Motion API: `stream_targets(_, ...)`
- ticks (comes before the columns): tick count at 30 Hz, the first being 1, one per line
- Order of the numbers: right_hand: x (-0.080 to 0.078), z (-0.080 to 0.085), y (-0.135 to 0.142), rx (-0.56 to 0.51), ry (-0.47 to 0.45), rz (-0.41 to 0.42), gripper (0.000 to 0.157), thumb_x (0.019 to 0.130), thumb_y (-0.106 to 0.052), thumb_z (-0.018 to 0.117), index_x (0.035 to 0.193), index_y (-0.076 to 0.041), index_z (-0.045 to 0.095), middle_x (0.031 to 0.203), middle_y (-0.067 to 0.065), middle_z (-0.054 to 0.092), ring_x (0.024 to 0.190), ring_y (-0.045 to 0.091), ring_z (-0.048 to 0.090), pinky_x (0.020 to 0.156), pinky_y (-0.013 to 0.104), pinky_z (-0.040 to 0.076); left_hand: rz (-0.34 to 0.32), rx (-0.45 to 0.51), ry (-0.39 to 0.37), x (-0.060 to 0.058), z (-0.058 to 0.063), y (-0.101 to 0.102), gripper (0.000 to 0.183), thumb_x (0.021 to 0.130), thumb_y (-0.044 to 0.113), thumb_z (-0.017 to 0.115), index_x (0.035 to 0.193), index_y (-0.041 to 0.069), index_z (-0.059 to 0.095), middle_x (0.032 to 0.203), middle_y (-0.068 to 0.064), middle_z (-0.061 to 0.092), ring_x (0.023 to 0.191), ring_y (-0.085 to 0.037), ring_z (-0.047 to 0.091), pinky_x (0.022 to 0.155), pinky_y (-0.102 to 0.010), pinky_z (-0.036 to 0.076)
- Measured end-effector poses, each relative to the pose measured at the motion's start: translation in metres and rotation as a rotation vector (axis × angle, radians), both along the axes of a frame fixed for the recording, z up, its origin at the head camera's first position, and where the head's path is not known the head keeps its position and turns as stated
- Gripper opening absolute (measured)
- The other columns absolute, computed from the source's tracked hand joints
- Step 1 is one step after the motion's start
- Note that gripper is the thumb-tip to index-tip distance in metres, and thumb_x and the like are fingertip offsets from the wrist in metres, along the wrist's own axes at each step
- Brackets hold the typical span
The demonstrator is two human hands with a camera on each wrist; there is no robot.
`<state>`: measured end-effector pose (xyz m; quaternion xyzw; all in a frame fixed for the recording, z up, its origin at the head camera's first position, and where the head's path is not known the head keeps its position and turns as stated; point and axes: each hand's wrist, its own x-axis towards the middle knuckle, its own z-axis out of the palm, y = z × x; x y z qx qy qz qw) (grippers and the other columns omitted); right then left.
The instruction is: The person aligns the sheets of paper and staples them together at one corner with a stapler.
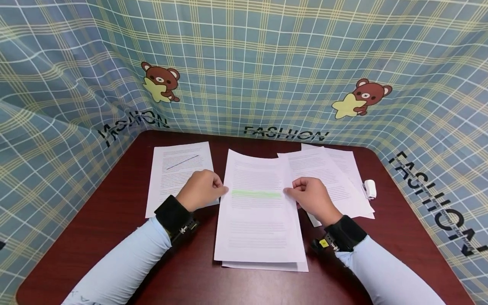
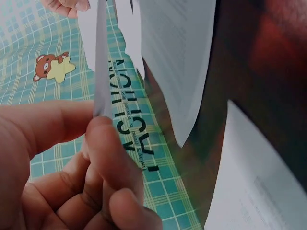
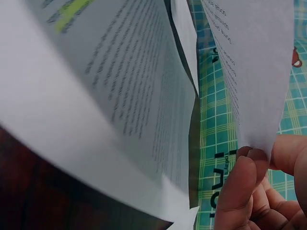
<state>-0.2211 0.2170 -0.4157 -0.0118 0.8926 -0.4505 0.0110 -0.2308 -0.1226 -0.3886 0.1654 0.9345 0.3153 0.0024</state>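
Note:
Both hands hold a printed sheet of paper [image 1: 259, 237] by its side edges, above the dark red table. A green highlighted band crosses it between the hands in the head view. My left hand [image 1: 202, 189] pinches the left edge between thumb and fingers; the left wrist view shows this sheet [image 2: 102, 62] nearly edge-on. My right hand [image 1: 310, 197] pinches the opposite edge, with the sheet [image 3: 261, 72] upright in the right wrist view. Beneath lies another printed sheet [image 1: 267, 266], mostly hidden from above; a yellow-green mark shows on this lower sheet [image 3: 139, 96] in the right wrist view.
At left lies a printed page [image 1: 156, 186] with a dark diagonal line. Overlapping printed sheets [image 1: 328, 182] lie to the right, near a small white object [image 1: 370, 189]. A plaid cloth [image 1: 244, 84] with bear pictures hangs around the dark red table [image 1: 396, 237].

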Motion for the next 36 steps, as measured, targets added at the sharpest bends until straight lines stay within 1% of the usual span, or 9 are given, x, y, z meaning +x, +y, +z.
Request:
stream_targets(4,0.004,-0.003,0.005,0.014,-0.016,-0.003,0.022,0.093,-0.025,0.076,0.102,-0.004,0.071,0.082,0.008,0.074,0.063,0.022,0.068,0.059,0.04,0.059,-0.008,-0.001,-0.006,0.002,-0.006,0.005,0.035,0.094,0.024,0.074,0.061,0.017,0.063,0.054,0.005,0.05,0.052,-0.012,0.045,0.053,-0.029,0.037)
stream_targets(8,0.006,-0.007,0.008,0.026,-0.014,-0.012,0.022,0.093,-0.023,0.076,0.1,-0.004,0.071,0.08,0.008,0.074,0.059,0.021,0.068,0.058,0.04,0.059,-0.01,-0.02,0.012,0.003,-0.012,0.009,0.038,0.093,0.025,0.075,0.059,0.017,0.059,0.053,0.007,0.044,0.052,-0.011,0.04,0.054,-0.029,0.034)
stream_targets(10,0.006,-0.009,0.008,0.029,-0.016,-0.017,0.022,0.092,-0.023,0.077,0.1,-0.004,0.071,0.08,0.008,0.074,0.061,0.02,0.068,0.058,0.039,0.06,-0.006,-0.028,0.015,0.003,-0.014,0.01,0.039,0.092,0.025,0.075,0.058,0.017,0.058,0.053,0.007,0.042,0.051,-0.011,0.039,0.055,-0.029,0.034)
stream_targets(14,0.007,-0.014,0.01,0.043,-0.011,-0.016,0.022,0.091,-0.023,0.079,0.098,-0.004,0.071,0.079,0.008,0.073,0.06,0.019,0.069,0.058,0.038,0.06,-0.003,-0.041,0.007,0.005,-0.017,0.012,0.038,0.092,0.027,0.076,0.06,0.017,0.059,0.053,0.007,0.044,0.051,-0.011,0.041,0.054,-0.028,0.035)
stream_targets(17,0.007,-0.016,0.011,0.071,-0.001,-0.012,0.021,0.09,-0.024,0.08,0.096,-0.005,0.07,0.075,0.006,0.071,0.058,0.021,0.067,0.055,0.035,0.058,-0.002,-0.044,-0.006,0.005,-0.019,0.013,0.036,0.093,0.027,0.076,0.061,0.017,0.061,0.053,0.007,0.046,0.05,-0.011,0.041,0.052,-0.028,0.034)
stream_targets(21,0.007,-0.018,0.011,0.11,-0.004,-0.014,0.022,0.089,-0.025,0.081,0.094,-0.007,0.07,0.072,0.004,0.07,0.056,0.023,0.066,0.053,0.033,0.054,-0.001,-0.047,-0.011,0.004,-0.022,0.013,0.038,0.092,0.027,0.076,0.06,0.016,0.059,0.052,0.007,0.044,0.05,-0.01,0.04,0.052,-0.028,0.033)
stream_targets(24,0.007,-0.019,0.012,0.129,-0.013,-0.013,0.023,0.089,-0.026,0.082,0.094,-0.008,0.07,0.073,0.004,0.071,0.057,0.022,0.067,0.054,0.033,0.054,-0.006,-0.054,-0.018,0.003,-0.024,0.013,0.04,0.092,0.028,0.076,0.059,0.017,0.058,0.052,0.007,0.043,0.05,-0.01,0.039,0.052,-0.027,0.033)
stream_targets(32,0.007,-0.022,0.013,0.133,-0.036,0.002,0.024,0.087,-0.027,0.083,0.095,-0.007,0.071,0.074,0.003,0.072,0.059,0.023,0.068,0.055,0.033,0.056,-0.016,-0.063,-0.031,0.002,-0.027,0.013,0.037,0.091,0.029,0.077,0.06,0.017,0.06,0.053,0.007,0.047,0.051,-0.011,0.043,0.054,-0.029,0.037)
stream_targets(36,0.006,-0.021,0.014,0.15,-0.029,0.007,0.023,0.087,-0.025,0.083,0.094,-0.007,0.07,0.073,0.003,0.071,0.057,0.022,0.066,0.054,0.034,0.054,-0.022,-0.064,-0.039,0.001,-0.029,0.014,0.04,0.091,0.029,0.077,0.057,0.017,0.058,0.051,0.008,0.044,0.051,-0.01,0.041,0.053,-0.028,0.035)
